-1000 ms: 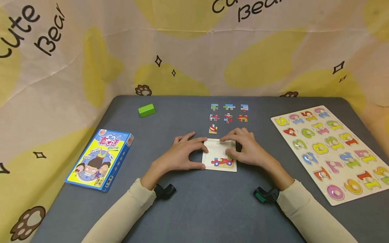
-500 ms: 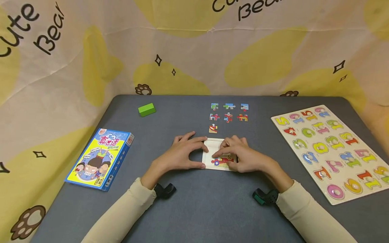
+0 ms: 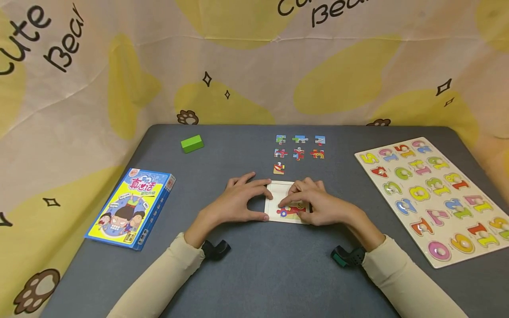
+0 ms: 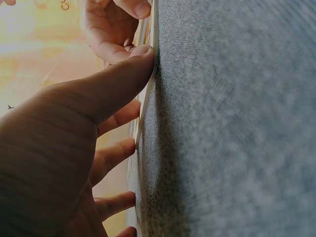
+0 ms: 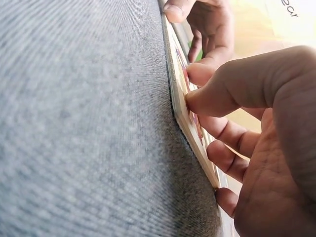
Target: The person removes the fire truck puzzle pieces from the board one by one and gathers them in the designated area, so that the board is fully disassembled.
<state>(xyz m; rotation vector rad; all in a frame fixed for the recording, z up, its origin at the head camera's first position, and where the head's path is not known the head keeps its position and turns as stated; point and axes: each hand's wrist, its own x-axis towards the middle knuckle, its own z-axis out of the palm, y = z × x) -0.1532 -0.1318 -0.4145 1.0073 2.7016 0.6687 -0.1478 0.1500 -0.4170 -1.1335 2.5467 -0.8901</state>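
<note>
A small white puzzle board [image 3: 279, 190] lies on the dark table in front of me. Along its near side sit joined jigsaw pieces [image 3: 287, 212] with a red car picture, partly hidden by my fingers. My left hand [image 3: 236, 201] is spread at the board's left edge, its thumb touching the near corner and its fingers farther up. My right hand [image 3: 328, 205] reaches over the board from the right; its index finger and thumb touch the joined pieces, as the right wrist view confirms. Several loose jigsaw pieces [image 3: 298, 153] lie in rows beyond the board.
A blue and yellow card box [image 3: 131, 207] lies to the left. Behind it stands a green block [image 3: 192, 144]. On the right lies a large wooden number board [image 3: 409, 210] with knobbed pieces. A patterned cloth [image 3: 246, 66] hangs beyond the table's far edge.
My right hand has come from the board's right and far edges down onto the joined pieces, then barely moves. The left hand stays at the left edge.
</note>
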